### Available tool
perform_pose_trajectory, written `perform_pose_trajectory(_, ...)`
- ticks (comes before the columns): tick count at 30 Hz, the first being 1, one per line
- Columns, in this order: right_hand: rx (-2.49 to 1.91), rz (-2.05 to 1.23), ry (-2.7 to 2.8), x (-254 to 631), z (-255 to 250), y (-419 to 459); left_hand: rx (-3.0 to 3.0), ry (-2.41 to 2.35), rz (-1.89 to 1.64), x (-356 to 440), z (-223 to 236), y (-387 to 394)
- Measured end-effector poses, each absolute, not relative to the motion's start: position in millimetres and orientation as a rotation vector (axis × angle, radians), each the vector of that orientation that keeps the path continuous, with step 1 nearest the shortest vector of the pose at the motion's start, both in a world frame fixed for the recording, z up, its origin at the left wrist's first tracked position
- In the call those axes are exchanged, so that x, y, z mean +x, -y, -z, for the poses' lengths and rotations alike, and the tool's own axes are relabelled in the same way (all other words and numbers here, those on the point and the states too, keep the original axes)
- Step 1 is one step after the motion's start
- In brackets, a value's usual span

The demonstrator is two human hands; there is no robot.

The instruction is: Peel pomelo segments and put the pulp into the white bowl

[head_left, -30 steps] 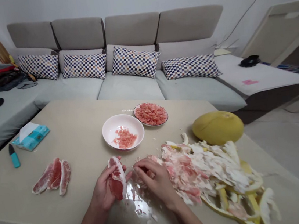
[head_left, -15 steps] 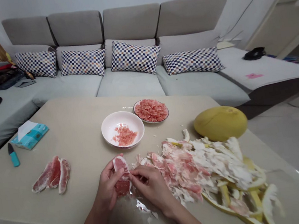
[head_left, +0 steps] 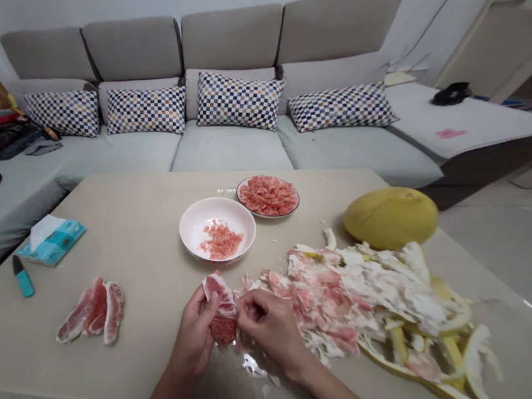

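My left hand [head_left: 196,328] is closed around a red pomelo segment [head_left: 223,327], thumb across its whitish upper part. The lower part shows bare red flesh. At the segment's right edge, the thumb and forefinger of my right hand [head_left: 270,327] are pinched together on its thin membrane, mostly hidden by the fingertips. Just beyond my hands stands a white bowl [head_left: 190,231] with some small bits of pink flesh. Behind it, a dark-rimmed plate [head_left: 268,215] is heaped with more flesh. Three pomelo segments [head_left: 94,311] lie on the table to the left.
A large heap of torn membrane [head_left: 326,296] and thick yellow peel [head_left: 449,358] spreads to the right. Behind it sits a whole yellow pomelo [head_left: 391,218]. At the left are a teal-handled knife [head_left: 24,280] and a tissue pack [head_left: 57,242]. A grey sofa [head_left: 229,148] stands beyond the table.
The segment has shifted slightly right in my left hand's grip and more of its red flesh shows. My right hand has moved a little to the right, its fingers more curled.
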State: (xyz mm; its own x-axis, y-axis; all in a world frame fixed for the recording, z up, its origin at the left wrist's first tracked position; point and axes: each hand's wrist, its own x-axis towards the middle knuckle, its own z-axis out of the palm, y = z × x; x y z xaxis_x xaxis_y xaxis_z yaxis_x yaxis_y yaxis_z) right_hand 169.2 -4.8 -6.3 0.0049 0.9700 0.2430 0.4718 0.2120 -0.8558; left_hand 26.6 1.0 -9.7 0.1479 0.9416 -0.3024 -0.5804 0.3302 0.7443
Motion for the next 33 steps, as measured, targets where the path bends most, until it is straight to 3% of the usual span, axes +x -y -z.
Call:
perform_pose_trajectory(6,-1.358,-1.116,1.413,180.8,-5.2,-2.0,0.35,-0.765,-1.178,17.4,4.3,-6.3)
perform_pose_trajectory(13,-1.379,-0.853,1.5,191.8,-4.8,-6.7,0.325,-0.749,-1.215,14.4,1.0,-6.7)
perform_pose_trajectory(26,-1.226,-0.741,1.805,169.0,10.5,5.6,0.692,-1.052,-1.368,24.8,7.9,-0.5)
perform_pose_trajectory(33,-1.318,-0.734,1.674,166.1,8.9,9.2,0.56,-0.936,-1.255,22.6,3.3,-2.0)
